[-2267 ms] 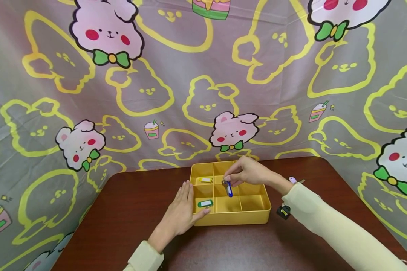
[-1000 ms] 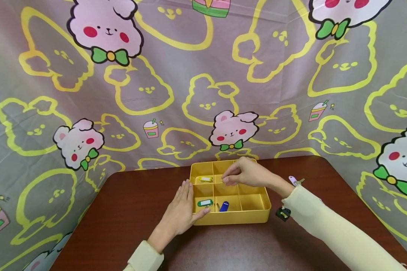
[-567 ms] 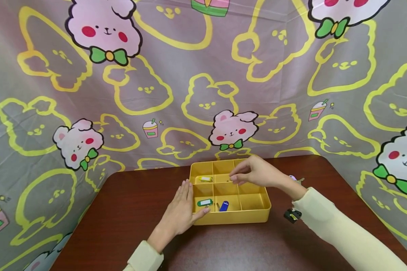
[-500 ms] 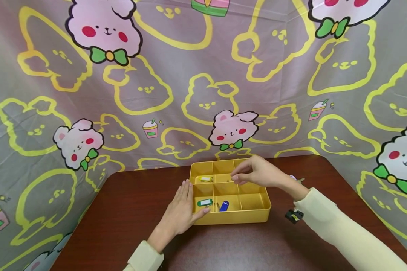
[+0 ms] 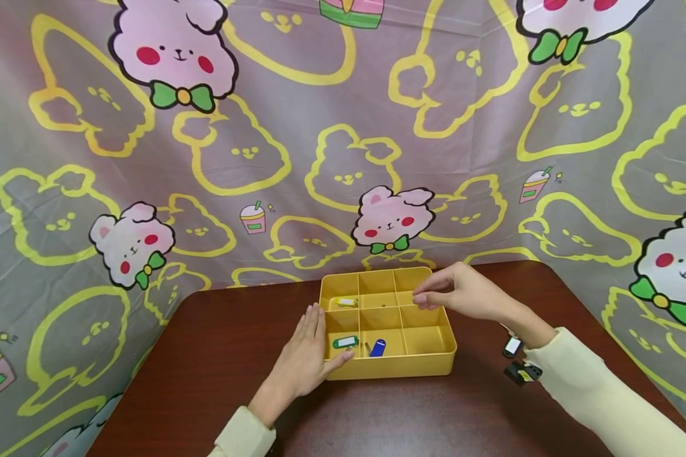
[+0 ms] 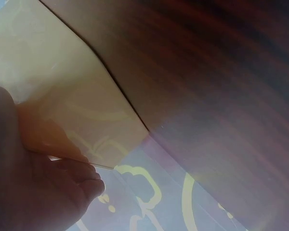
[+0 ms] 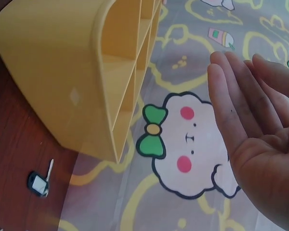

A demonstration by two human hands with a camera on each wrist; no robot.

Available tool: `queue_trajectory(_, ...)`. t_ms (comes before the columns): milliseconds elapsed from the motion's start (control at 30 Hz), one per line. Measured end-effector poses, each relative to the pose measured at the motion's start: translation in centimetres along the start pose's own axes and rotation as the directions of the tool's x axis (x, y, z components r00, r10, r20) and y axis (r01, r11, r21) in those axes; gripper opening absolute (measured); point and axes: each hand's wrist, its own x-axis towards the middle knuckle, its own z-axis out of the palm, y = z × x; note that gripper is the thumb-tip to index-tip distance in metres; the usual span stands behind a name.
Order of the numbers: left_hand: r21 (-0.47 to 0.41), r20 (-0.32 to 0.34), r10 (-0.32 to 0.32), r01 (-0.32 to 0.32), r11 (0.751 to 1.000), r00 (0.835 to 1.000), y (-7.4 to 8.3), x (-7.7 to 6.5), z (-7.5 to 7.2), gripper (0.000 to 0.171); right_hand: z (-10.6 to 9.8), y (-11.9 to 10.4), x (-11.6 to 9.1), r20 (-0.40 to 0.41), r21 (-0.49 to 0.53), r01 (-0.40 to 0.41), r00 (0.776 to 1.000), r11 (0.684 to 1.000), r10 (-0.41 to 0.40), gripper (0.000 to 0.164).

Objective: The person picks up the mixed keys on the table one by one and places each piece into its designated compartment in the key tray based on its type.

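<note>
My left hand (image 5: 303, 355) lies against the left side of a yellow compartment box (image 5: 389, 367), its fingers straight and its thumb reaching over the front rim. My right hand (image 5: 469, 293) hovers over the box's back right part; the right wrist view shows its fingers nearly straight with nothing held. A key with a blue tag (image 5: 378, 347) lies in the front middle compartment. A green key tag (image 5: 345, 341) is in the front left one, and a yellow key tag (image 5: 345, 302) in the back left one. A tiny dark spot shows in the back middle compartment, too small to identify.
A key with a black tag (image 7: 37, 184) lies on the brown table (image 5: 217, 355), right of the box. A small black device (image 5: 523, 372) sits at my right wrist. A patterned cloth (image 5: 297, 158) hangs behind the table.
The blue-tagged key left my right hand and now lies in the front middle compartment. My right hand has moved right, uncovering the black tag and hiding a purple-tagged key. My left hand stays put.
</note>
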Motion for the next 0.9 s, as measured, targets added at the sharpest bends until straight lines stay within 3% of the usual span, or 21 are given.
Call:
queue_trajectory(367, -0.015, 0.002, 0.0, 0.0, 1.0, 1.0, 0.1, -0.1, 0.0, 0.107, -0.9, 1.4, -2.2, -0.068, -0.019, -0.066, 0.996, 0.998, 0.065, 0.023)
queue_trajectory(533, -0.025, 0.001, -0.003, 0.003, 1.0, 1.0, 0.1, 0.0, 0.0, 0.106, -1.4, 1.8, -3.2, -0.105, -0.009, -0.065, 0.992, 0.998, 0.064, 0.022)
queue_trajectory(733, -0.023, 0.006, -0.003, 0.003, 1.0, 1.0, 0.0, 0.0, 0.0, 0.106, -2.0, 2.1, -4.2, -0.153, -0.092, -0.083, 0.986, 0.992, 0.068, 0.022)
queue_trajectory(900, -0.017, -0.003, -0.003, 0.003, 1.0, 1.0, 0.0, -0.1, 0.2, 0.107, -2.2, 2.6, -4.7, -0.164, -0.099, -0.078, 0.985, 0.992, 0.062, 0.019)
